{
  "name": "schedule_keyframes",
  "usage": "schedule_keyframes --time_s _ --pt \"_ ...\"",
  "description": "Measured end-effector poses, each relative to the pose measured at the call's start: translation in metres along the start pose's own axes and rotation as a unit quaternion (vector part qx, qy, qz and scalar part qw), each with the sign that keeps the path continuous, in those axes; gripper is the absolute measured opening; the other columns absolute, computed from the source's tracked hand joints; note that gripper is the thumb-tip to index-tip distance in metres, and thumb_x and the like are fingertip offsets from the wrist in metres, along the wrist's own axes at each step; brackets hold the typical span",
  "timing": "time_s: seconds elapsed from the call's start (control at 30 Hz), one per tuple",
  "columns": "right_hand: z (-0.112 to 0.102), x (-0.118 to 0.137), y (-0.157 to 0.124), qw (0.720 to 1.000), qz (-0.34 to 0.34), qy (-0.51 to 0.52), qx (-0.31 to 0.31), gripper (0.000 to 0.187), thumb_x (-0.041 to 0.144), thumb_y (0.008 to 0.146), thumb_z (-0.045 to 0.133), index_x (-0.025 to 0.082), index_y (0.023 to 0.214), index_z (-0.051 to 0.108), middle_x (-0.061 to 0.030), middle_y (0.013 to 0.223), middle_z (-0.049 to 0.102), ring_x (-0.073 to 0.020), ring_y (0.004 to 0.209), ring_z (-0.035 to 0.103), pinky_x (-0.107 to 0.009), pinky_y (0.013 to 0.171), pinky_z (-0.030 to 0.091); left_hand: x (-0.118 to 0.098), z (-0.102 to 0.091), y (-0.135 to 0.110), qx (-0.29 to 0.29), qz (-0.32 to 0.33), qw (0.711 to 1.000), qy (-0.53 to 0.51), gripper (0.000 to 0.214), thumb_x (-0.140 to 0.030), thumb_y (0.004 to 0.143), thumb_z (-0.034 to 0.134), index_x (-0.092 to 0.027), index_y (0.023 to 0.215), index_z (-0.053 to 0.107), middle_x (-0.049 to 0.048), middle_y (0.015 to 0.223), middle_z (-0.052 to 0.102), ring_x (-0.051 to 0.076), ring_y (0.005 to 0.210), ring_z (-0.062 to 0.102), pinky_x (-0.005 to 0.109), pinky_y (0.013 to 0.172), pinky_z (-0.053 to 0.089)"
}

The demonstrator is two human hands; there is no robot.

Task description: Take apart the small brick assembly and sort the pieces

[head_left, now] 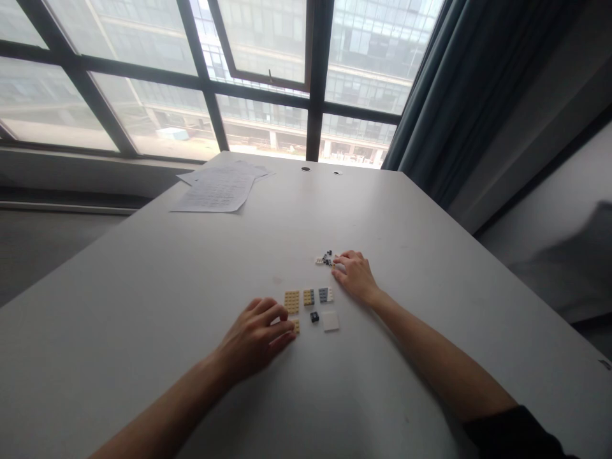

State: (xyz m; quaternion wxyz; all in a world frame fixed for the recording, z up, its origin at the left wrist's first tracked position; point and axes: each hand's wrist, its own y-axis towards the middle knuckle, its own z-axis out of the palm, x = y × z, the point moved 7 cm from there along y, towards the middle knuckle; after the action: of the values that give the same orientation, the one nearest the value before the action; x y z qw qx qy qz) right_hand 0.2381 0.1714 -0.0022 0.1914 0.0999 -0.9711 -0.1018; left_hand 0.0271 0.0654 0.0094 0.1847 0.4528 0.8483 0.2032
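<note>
My left hand (262, 330) rests on the white table with its fingers curled around the left side of a small tan building plate (297, 326), part of which they hide. Just beyond lies a larger tan studded plate (291, 301). To its right are a tan and blue-grey piece (308, 297) and a grey and white piece (325, 294). Nearer me sit a black brick (314, 317) and a smooth white tile (330, 321). Farther off, my right hand (354, 274) has its fingertips closed at a cluster of small black and white pieces (327, 259); what they pinch is mostly hidden.
Printed paper sheets (215, 191) lie at the table's far left. Two round holes, one a dark grommet (306, 169), are near the far edge of the white table (143, 306). Windows stand behind it, and a blue-grey curtain (425, 108) hangs at the right.
</note>
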Motion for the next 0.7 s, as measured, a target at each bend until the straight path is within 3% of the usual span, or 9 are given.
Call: schedule_keyframes --time_s 0.3,0.47,0.57,0.7 --pt "0.000 0.001 -0.005 0.999 -0.029 0.035 -0.024 0.015 0.023 0.085 0.059 0.020 0.098 0.067 -0.0086 0.111 0.059 -0.0238 0.108 0.048 -0.043 0.094 0.036 0.002 -0.004 0.001 -0.016 -0.004 1.000 -0.006 0.009 -0.025 0.084 0.062 -0.021 0.092 0.065 0.0046 0.087 0.064 0.018 0.082 0.052 0.034 0.076 0.040" --pt "-0.021 0.014 -0.020 0.977 -0.053 0.201 -0.057 0.016 0.024 0.083 0.061 0.021 0.097 0.067 -0.0072 0.109 0.060 -0.0218 0.109 0.050 -0.042 0.098 0.036 0.001 -0.006 0.002 -0.016 0.002 1.000 -0.003 0.008 -0.028 0.084 0.063 -0.020 0.084 0.063 0.0043 0.083 0.064 0.018 0.080 0.052 0.034 0.075 0.040" --pt "-0.021 0.025 -0.032 0.929 -0.033 0.368 -0.008 0.020 0.032 0.081 0.064 0.020 0.096 0.067 -0.0071 0.108 0.061 -0.0205 0.104 0.054 -0.038 0.092 0.042 0.000 -0.007 0.001 -0.016 0.006 1.000 -0.003 0.009 -0.028 0.083 0.063 -0.020 0.084 0.063 0.0043 0.083 0.063 0.018 0.080 0.052 0.033 0.074 0.039" --pt "-0.004 0.036 -0.049 0.778 0.078 0.616 0.101 0.032 0.044 0.077 0.067 0.018 0.096 0.067 -0.0069 0.099 0.065 -0.0173 0.088 0.059 -0.033 0.080 0.048 -0.001 -0.007 0.001 -0.020 0.006 1.000 -0.001 0.008 -0.027 0.083 0.064 -0.020 0.085 0.063 0.0042 0.083 0.063 0.018 0.079 0.052 0.033 0.074 0.039"
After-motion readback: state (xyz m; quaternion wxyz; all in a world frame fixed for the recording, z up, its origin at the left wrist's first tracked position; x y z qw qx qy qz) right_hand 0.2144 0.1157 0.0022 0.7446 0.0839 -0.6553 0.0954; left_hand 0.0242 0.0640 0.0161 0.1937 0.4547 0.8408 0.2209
